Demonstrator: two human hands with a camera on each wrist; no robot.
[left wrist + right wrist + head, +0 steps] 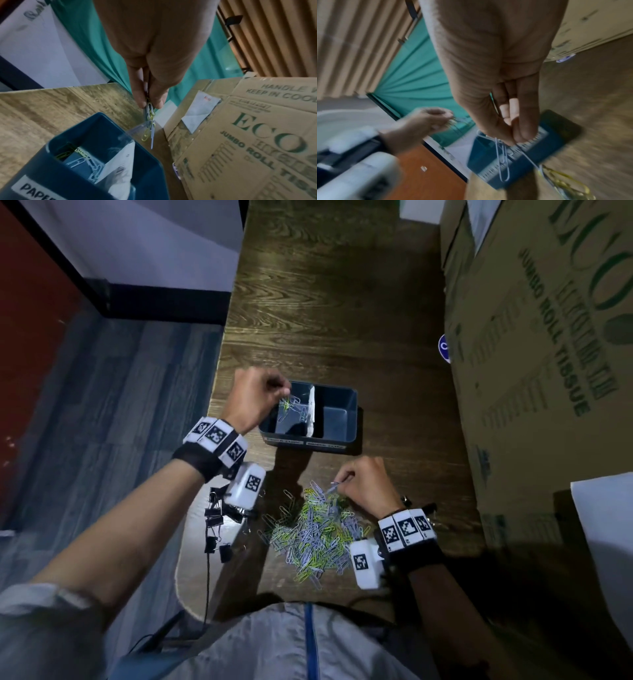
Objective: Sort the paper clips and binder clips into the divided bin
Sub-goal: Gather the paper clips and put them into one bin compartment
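From the head view, we are mid-sort. Our left hand (255, 398) hangs over the left compartment of the divided bin (337, 444), its fingers pinching a small bunch of paper clips (289, 404) above the few already lying there. Our right hand (364, 486) is at the far edge of the paper clip pile (317, 530), fingertips pinched on a clip or two. The binder clips (215, 517) lie in a loose black group near the table's left edge, and the right compartment looks bare. We judge the next move to be a release over the left section, keeping clear of the white divider (311, 410), while the right hand carries its catch across. The wooden table (335, 302) has a tall cardboard box (548, 337) along its right side and grey flooring to its left.

At the left wrist, thumb and fingers (139, 94) press together on yellow and pale clips dangling over the bin's far rim, near the divider's top. A label starting "PAPER" (36, 189) marks this section. Teal cloth hangs beyond the table.

At the right wrist, the picture is blurred, yet the fingertips (522, 135) plainly pinch silver clips hanging below. The bin lies ahead, with slatted wall and teal cloth behind.
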